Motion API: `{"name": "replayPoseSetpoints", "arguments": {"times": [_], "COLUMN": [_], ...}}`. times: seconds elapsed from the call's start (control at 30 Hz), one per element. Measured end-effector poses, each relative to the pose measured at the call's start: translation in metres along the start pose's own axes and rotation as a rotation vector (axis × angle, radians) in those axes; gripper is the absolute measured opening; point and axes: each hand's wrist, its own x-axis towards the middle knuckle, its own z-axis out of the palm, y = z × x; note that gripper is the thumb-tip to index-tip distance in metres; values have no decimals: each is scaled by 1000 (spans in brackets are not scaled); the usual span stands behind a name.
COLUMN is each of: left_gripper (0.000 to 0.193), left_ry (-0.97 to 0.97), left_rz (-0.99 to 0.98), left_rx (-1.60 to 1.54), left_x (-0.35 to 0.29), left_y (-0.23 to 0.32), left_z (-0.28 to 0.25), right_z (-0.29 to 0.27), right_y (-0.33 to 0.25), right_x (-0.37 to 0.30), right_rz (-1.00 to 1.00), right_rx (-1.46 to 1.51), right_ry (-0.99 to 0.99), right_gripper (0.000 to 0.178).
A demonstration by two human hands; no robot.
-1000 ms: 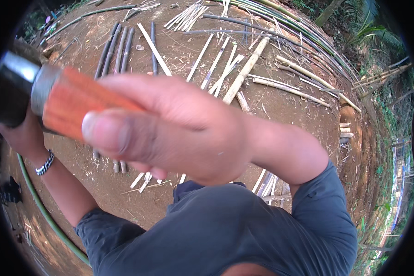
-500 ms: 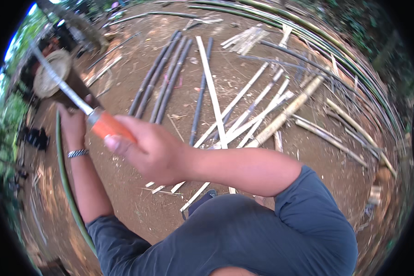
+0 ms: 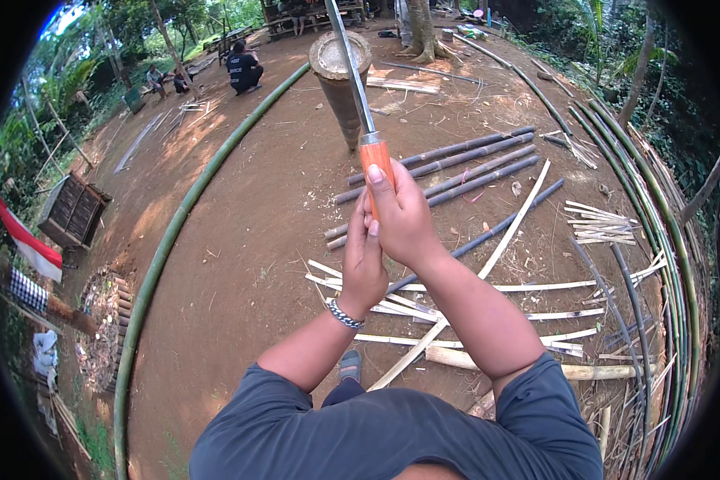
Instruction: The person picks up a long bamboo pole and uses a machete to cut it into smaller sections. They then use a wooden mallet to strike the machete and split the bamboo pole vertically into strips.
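My right hand [image 3: 406, 212] is closed round the orange handle [image 3: 374, 158] of a machete, thumb lying along it. The long, narrow steel blade [image 3: 354, 76] points up and away from me, and its tip runs out of the picture. Just below and to the left, my left hand [image 3: 365, 268] presses up against the lower end of the handle and against the right hand; its fingers are partly hidden there. A chain bracelet circles the left wrist. Behind the blade stands a round wooden chopping stump [image 3: 340, 56] with a pale, worn top, apart from both hands.
Dark bamboo poles [image 3: 448, 164] and pale split strips [image 3: 488, 276] lie on the dirt ahead and right. A long green bamboo pole [image 3: 156, 264] curves along the left. More poles [image 3: 656, 208] line the right. A person in dark clothes [image 3: 242, 70] crouches at the far left.
My view has swung left. The machete has gone from slanting left to nearly upright. My left hand has come from beside the stump to the handle, against my right hand.
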Motion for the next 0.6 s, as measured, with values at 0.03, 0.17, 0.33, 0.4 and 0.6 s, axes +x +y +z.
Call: {"name": "replayPoseSetpoints", "arguments": {"times": [0.03, 0.17, 0.33, 0.4, 0.6], "left_gripper": [60, 61, 70, 72, 77], "left_ry": [32, -34, -218, -178, -192], "left_rz": [11, 72, 24, 112, 32], "left_rx": [5, 49, -4, 114, 7], "left_x": [1, 17, 36, 43, 54], "left_y": [4, 17, 30, 29, 38], "left_z": [-1, -5, -13, -14, -21], "right_z": [4, 8, 3, 3, 13], "right_y": [-1, -8, -26, -25, -18], "right_x": [0, 15, 30, 36, 49], "right_rz": [21, -15, 0, -47, -8], "right_rx": [33, 76, -25, -190, -203], "right_ry": [-2, 28, 39, 78, 131], "right_gripper": [45, 42, 36, 41, 46]}}
